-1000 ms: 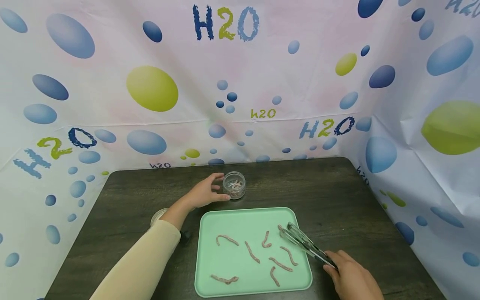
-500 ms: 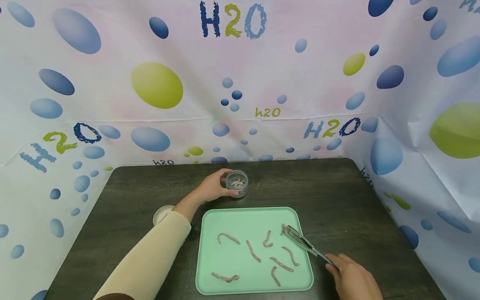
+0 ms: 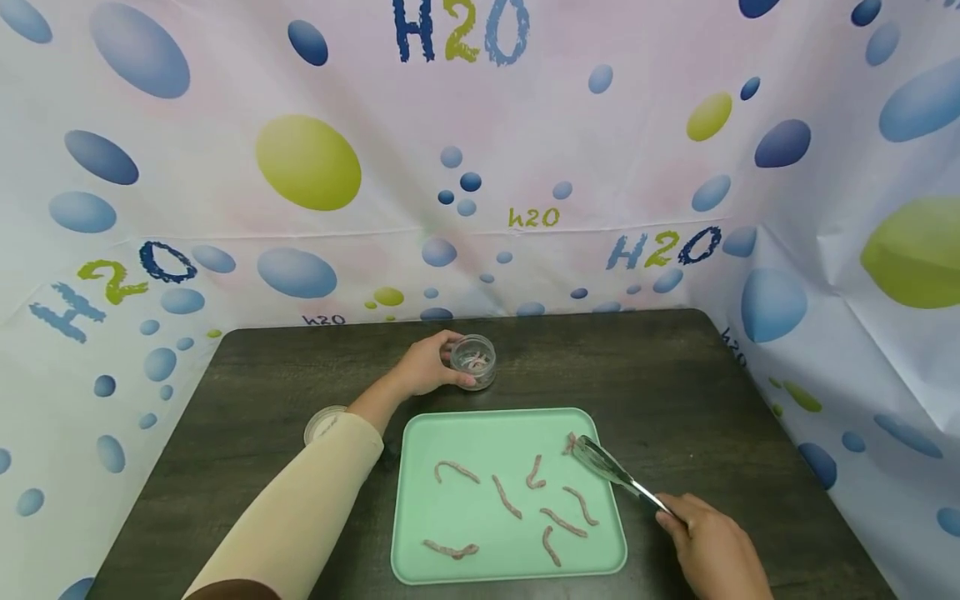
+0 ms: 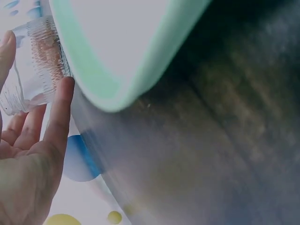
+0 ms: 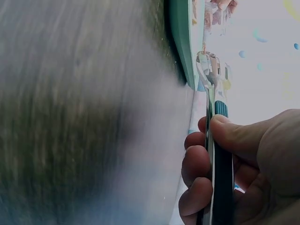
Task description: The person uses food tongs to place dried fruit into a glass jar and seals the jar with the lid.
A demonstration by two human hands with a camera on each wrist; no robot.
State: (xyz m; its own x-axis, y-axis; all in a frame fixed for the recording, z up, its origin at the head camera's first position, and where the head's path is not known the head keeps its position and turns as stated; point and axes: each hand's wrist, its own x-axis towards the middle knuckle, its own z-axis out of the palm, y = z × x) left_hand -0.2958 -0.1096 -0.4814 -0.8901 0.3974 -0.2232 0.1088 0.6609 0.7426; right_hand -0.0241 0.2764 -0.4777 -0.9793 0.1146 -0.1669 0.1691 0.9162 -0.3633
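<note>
My left hand [image 3: 429,368] holds a small clear screw-top jar [image 3: 482,382], thumb on its near side and fingers behind. Several pinkish worms lie inside the jar, whose ribbed wall [image 4: 41,51] shows in the left wrist view. In my right hand [image 3: 716,546] is a pair of metal tongs [image 3: 611,468] with dark grips [image 5: 223,173], pressed nearly together. Their tips are on a bunched pinkish worm [image 3: 571,442] at the upper right corner of a mint-green tray [image 3: 510,560]. More worms, such as a curved one [image 3: 452,550], lie scattered across the tray.
A round, pale lid [image 3: 318,427] lies left of the tray, partly behind the left forearm. Everything stands on a dark wood-grain table [image 3: 675,383]. A printed white sheet [image 3: 420,125] rises behind the table and along its sides.
The left hand has closed in around the jar. The tongs have come together at the worm in the tray's upper right corner. The head view has shifted slightly.
</note>
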